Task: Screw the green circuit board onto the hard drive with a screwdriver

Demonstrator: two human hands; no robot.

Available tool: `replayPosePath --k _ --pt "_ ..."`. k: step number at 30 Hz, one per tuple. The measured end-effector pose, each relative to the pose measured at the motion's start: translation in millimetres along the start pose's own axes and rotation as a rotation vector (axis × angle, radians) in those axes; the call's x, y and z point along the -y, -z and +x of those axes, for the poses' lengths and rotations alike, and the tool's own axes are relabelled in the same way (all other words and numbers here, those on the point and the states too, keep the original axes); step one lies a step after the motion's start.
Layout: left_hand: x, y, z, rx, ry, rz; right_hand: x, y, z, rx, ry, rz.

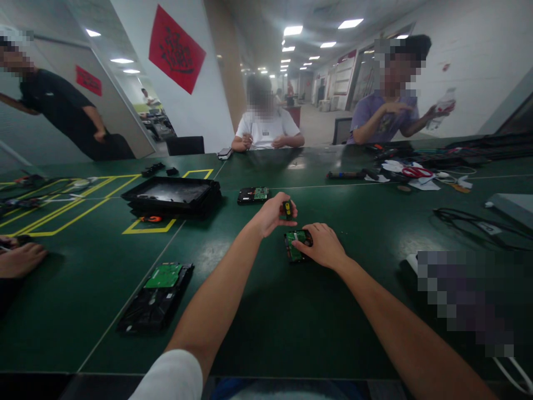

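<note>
hard drive (292,252) lies flat on the green table (258,333), its circuit board facing up, right under the right hand (325,244). that hand is the nearer one and touches it from the right: the thumb rests on the board, the other fingers lie close together over the far and right edges, clasping it. with that end covered, i can't tell which way its long axis runs. the left hand (275,215) hangs just beyond the hard drive and slightly to its left, fingers curled and pinching one small yellow-and-black piece (287,208). from those fingers, the hard drive lies toward the wearer and a little to the right, with a gap between.

counted up, there are three drives: the clasped one, one far drive (253,195) beyond it to the left, and one near drive (160,291) left of it and closer to the wearer. well to its left and beyond are one pile of black trays (179,191) and one orange-handled tool (150,219). one co-worker's hand (24,260) shows far to its left.
</note>
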State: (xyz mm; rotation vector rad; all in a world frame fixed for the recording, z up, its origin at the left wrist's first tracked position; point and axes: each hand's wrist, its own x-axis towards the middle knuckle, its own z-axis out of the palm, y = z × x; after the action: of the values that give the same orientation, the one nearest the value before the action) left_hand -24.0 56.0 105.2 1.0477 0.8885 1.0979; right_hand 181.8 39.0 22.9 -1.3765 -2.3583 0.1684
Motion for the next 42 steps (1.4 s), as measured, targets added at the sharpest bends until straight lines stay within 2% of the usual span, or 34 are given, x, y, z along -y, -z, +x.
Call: replayPosePath --k 6,11,19,25,35,42 --pt "-3 -1.7 -2 -0.041 -0.009 0.081 -1 -2 1 0.003 -0.005 -0.001" --pt "-2 -6.6 -3 -0.109 -0.070 0.116 -1 -2 0 -0.004 0.005 -0.006" --pt "-4 -4.0 -2 -0.081 -0.089 0.052 -3 -3 0 -0.001 0.010 0.002" --pt "-7 1.1 -2 -0.097 -0.096 0.135 -3 -3 0 -0.001 0.002 0.008" --pt "2 -12.8 0 -0.111 -0.115 -0.063 0 0 0 0.003 0.003 -0.008" --pt "-3 -1.5 1 -0.071 -0.093 0.060 -1 -3 0 -0.007 0.001 -0.004"
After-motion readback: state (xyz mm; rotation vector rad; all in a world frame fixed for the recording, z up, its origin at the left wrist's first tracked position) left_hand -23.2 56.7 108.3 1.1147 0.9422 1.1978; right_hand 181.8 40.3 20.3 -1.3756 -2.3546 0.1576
